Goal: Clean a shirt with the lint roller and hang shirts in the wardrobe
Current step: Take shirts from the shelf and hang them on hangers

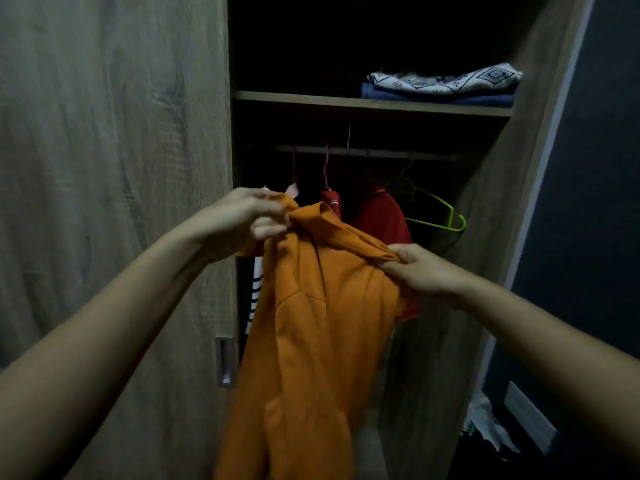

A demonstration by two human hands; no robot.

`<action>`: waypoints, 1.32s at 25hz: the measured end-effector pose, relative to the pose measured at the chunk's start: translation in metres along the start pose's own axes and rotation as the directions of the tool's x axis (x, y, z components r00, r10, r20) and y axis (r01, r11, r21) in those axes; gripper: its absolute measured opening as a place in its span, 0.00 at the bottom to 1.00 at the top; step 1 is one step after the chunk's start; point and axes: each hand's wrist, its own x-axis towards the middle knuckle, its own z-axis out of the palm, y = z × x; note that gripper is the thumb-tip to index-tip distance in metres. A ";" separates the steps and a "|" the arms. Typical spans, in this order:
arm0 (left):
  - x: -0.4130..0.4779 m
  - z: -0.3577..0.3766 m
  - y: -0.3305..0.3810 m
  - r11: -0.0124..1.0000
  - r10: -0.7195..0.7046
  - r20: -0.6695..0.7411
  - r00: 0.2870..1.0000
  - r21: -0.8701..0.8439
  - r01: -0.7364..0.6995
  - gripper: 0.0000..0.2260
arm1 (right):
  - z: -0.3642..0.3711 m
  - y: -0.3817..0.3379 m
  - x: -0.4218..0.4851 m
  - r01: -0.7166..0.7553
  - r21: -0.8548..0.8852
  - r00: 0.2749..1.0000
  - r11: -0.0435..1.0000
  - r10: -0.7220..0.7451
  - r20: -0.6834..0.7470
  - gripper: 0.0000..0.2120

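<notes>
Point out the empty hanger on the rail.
The green hanger, rightmost on the rail. It hangs bare; the red hangers left of it each carry a garment.

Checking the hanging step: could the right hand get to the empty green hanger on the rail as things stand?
Probably yes, path-wise: the green hanger hangs just above the right hand with nothing between. But that hand grips the orange shirt, so it would have to let go first.

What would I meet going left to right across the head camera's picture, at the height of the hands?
wardrobe door → left hand → orange shirt → right hand → wardrobe side wall
</notes>
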 end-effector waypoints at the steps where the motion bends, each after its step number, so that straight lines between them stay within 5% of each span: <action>1: -0.002 -0.006 -0.006 0.987 0.025 0.007 1.000 0.159 -0.025 0.06 | -0.002 -0.001 0.001 -0.010 0.022 1.000 1.000 0.010 -0.007 0.09; 5: -0.012 -0.011 -0.026 0.874 0.093 -0.067 0.993 0.484 -0.050 0.08 | 0.001 -0.006 0.002 -0.036 0.143 0.997 0.989 0.046 -0.063 0.04; 9: -0.008 -0.010 -0.035 0.551 0.284 -0.135 0.949 0.833 -0.047 0.15 | -0.002 -0.001 0.000 -0.024 0.093 0.995 0.995 0.033 -0.097 0.12; 11: -0.003 -0.007 -0.038 0.606 0.312 -0.161 0.936 0.793 -0.065 0.15 | -0.006 0.003 0.000 -0.027 -0.010 0.993 1.000 0.026 -0.118 0.06; 13: 0.001 0.000 -0.040 0.773 0.274 -0.243 0.930 0.632 -0.063 0.13 | -0.011 0.005 -0.001 -0.017 -0.180 0.990 0.984 -0.008 -0.140 0.07; 16: 0.003 0.010 -0.043 0.866 0.296 -0.337 0.894 0.490 -0.102 0.13 | -0.017 0.009 -0.004 -0.076 -0.647 0.977 0.759 -0.072 -0.199 0.13; 18: 0.002 0.010 -0.039 0.858 0.343 -0.391 0.854 0.500 -0.116 0.12 | -0.025 0.018 -0.007 -0.127 -0.738 0.967 0.663 -0.082 -0.241 0.14; 22: 0.007 -0.008 -0.042 0.857 0.341 -0.458 0.820 0.510 -0.072 0.11 | -0.044 0.035 -0.010 -0.190 -0.546 0.968 0.816 0.061 -0.245 0.09; 26: 0.012 -0.021 -0.052 0.828 0.314 -0.394 0.864 0.558 -0.047 0.13 | -0.037 0.035 -0.010 -0.185 -0.501 0.983 0.846 0.147 -0.114 0.06; 29: 0.015 -0.027 -0.063 0.801 0.280 -0.368 0.887 0.599 -0.005 0.14 | -0.028 0.025 -0.005 -0.210 -0.302 0.969 0.930 0.238 0.060 0.11; 31: 0.017 -0.033 -0.072 0.778 0.217 -0.384 0.897 0.623 0.078 0.13 | -0.022 0.010 -0.003 -0.241 -0.170 0.967 0.956 0.252 0.048 0.12; 33: 0.016 -0.036 -0.081 0.645 0.160 -0.386 0.909 0.738 0.200 0.12 | -0.016 -0.003 0.000 -0.244 -0.053 0.969 0.968 0.241 -0.049 0.13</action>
